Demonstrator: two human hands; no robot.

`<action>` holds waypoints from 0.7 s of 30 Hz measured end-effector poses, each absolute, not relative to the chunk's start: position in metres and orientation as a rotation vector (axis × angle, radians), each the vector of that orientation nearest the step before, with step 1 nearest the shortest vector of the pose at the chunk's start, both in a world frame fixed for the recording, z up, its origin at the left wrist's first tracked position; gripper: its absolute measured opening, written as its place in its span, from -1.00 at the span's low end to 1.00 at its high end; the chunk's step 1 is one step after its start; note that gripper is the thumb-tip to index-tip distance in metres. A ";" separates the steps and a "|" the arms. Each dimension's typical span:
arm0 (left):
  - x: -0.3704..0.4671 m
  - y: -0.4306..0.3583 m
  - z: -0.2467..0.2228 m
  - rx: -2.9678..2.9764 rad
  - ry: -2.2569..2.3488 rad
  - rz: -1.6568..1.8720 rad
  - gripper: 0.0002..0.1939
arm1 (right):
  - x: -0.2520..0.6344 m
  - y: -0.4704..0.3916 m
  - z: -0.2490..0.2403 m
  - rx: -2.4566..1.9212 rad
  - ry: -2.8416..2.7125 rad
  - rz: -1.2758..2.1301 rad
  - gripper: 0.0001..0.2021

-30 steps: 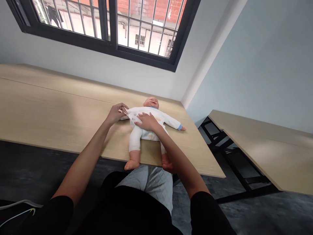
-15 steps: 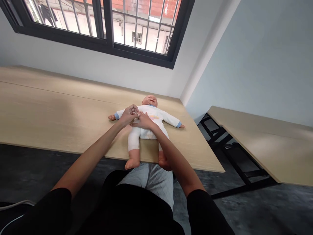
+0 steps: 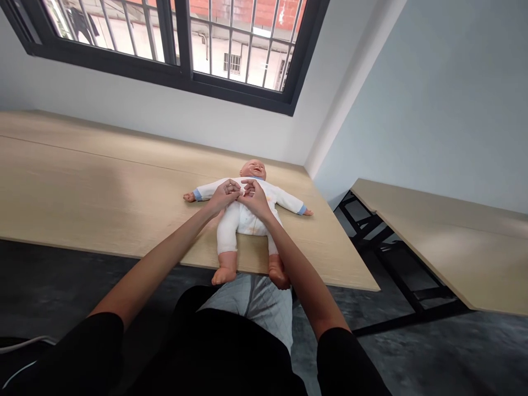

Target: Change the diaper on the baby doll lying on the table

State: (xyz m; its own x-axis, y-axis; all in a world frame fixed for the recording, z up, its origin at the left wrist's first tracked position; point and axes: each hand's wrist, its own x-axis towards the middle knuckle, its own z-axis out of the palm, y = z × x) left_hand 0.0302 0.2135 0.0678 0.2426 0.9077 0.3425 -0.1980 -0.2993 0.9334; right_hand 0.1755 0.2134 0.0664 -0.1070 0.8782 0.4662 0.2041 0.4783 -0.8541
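Observation:
A baby doll [image 3: 253,168] lies on its back on the wooden table [image 3: 157,209], arms spread and bare feet at the front edge. It wears a white romper [image 3: 251,223] with blue cuffs and a faint print. My left hand [image 3: 225,194] is over the doll's belly, thumb and fingers pinched on the romper's white cloth. Close beside it, my right hand [image 3: 254,200] pinches the same cloth, its fingertips almost meeting the left ones. The fingers cover the exact spot they grip.
A second table [image 3: 445,242] with a black metal frame stands to the right, across a gap. Behind the doll are the wall and a barred window [image 3: 187,82]. A white cable [image 3: 28,345] shows at the lower left.
My right hand has moved a little right and up, from lying flatter across the belly to a pinch. My left hand has shifted slightly right. The doll has barely moved.

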 end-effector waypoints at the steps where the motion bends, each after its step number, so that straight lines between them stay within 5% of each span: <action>1: 0.030 0.213 0.068 1.437 0.710 1.295 -0.66 | 0.176 0.213 0.067 -0.938 -1.605 0.764 -0.57; 21: 0.026 0.214 0.061 1.863 0.893 1.248 -0.67 | 0.179 0.205 0.069 -0.960 -1.464 0.689 -0.68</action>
